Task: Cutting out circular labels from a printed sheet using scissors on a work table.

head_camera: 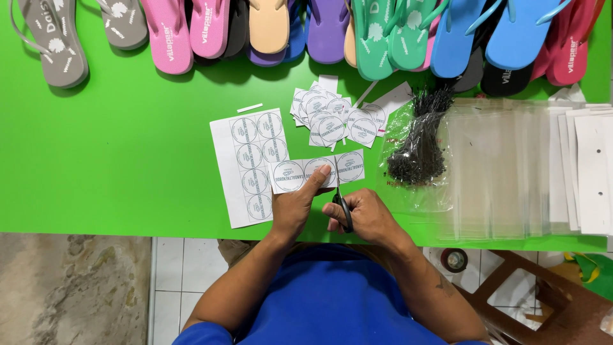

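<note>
- On the green surface [115, 160], far left: grey flip-flops [54, 45], then pink ones [185, 29], at the head of a row of coloured pairs along the far edge.
- Left of centre: a white label sheet [246, 163] printed with round labels in two columns, lying flat, its near corner under the left hand.
- Centre: left hand [294, 204], grip closed on a cut strip of labels [316, 171]; the thumb presses on top of the strip, which is held just above the sheet's right edge.
- Centre right: right hand [367, 217], grip closed round the handles of black scissors [343, 207]; the blades point up at the strip between two of its circles. How far the blades stand open cannot be told.
- Step in hand, as judged: parting single labels from the strip. The next cut calls for the blades to keep to the gap between circles.
- Beyond the strip: a loose pile of cut labels [329, 115].
- Right: a clear bag of black ties [418, 137], then stacked clear sleeves [498, 166] and white card inserts [590, 172].
</note>
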